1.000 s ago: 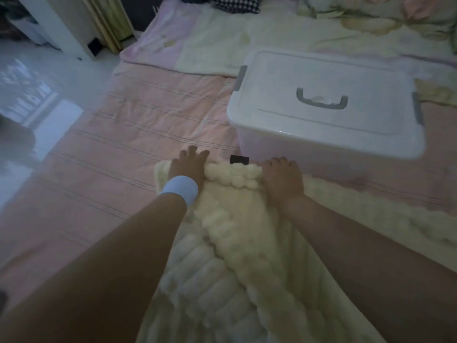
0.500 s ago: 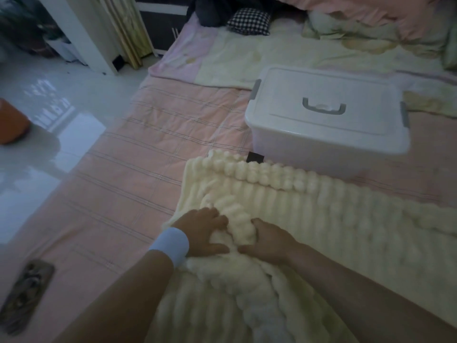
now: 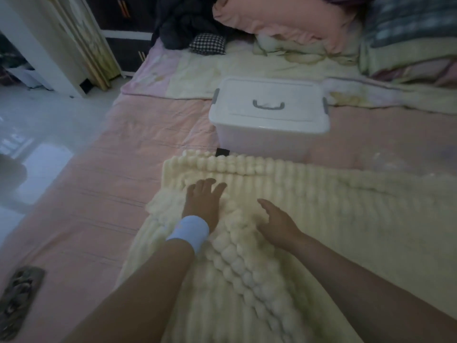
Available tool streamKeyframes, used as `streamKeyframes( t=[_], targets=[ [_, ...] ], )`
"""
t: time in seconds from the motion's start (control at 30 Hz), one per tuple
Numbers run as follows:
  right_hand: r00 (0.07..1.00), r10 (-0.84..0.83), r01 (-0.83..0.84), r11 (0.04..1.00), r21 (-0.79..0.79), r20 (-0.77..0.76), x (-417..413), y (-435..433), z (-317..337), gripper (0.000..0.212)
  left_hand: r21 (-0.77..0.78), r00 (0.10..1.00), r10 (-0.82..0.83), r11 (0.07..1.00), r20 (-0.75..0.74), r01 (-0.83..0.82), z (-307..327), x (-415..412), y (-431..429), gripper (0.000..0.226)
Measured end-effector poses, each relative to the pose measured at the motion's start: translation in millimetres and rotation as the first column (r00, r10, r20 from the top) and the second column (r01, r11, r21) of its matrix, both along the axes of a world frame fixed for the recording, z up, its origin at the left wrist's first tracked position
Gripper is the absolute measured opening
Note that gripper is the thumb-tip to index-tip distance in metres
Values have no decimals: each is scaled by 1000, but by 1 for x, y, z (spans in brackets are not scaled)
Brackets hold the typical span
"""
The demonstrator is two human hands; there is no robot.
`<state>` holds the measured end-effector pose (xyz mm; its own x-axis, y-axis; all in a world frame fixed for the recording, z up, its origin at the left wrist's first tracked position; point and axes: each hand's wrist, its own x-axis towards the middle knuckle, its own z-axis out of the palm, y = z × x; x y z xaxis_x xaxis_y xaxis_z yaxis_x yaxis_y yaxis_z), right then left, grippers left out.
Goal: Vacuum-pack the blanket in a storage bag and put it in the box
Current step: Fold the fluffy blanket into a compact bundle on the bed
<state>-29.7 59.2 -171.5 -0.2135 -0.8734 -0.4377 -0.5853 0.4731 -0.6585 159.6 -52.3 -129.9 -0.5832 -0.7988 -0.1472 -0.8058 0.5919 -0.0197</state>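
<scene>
A bed laid with a pink striped sheet (image 3: pixel 118 174) is seen in dim light, bordered on the left by a pale glossy floor (image 3: pixel 37 134) and a curtain (image 3: pixel 91 45). At the far end a pink pillow (image 3: pixel 272 21), a checked cushion (image 3: pixel 207 43) and crumpled bedding are piled, much of it cut off by the upper edge and too dark to be made out. The cream blanket (image 3: pixel 333 219) is spread over the near half of the bed, its ribbed pile running toward the box (image 3: pixel 269 122); its right and lower parts are cut off by the frame. A bobbled edge is folded across it diagonally between the two forearms. The box, white and translucent, is set on the sheet just beyond the blanket's far edge, with its lid on, a grey handle (image 3: pixel 268 105) at the centre of the lid and grey latches at either end. Its contents cannot be told through the wall. A small black object (image 3: pixel 222 152) is partly hidden between the box and the blanket's edge and cannot be identified. The left hand (image 3: pixel 201 203), banded at the wrist by a pale blue wristband (image 3: pixel 189 230), is laid flat on the blanket with fingers straight and slightly spread. The right hand (image 3: pixel 277 221) is held open beside the bobbled fold, fingers extended and together; whether the palm is pressed to the pile cannot be told. A dark patterned flat object (image 3: pixel 19 300) is blurred at the lower left on the sheet.
</scene>
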Motion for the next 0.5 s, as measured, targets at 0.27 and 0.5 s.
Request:
streamKeyframes(
  t=[0.27,0.5],
  targets=[
    [947,-229,265,954,142,-226,-124,222,10,43,554,936,-332,760,-119,340,-10,-153,181,23],
    [914,-275,360,889,282,-299,-161,402,22,43,695,827,-562,591,-8,409,-27,-197,313,36]
  ],
)
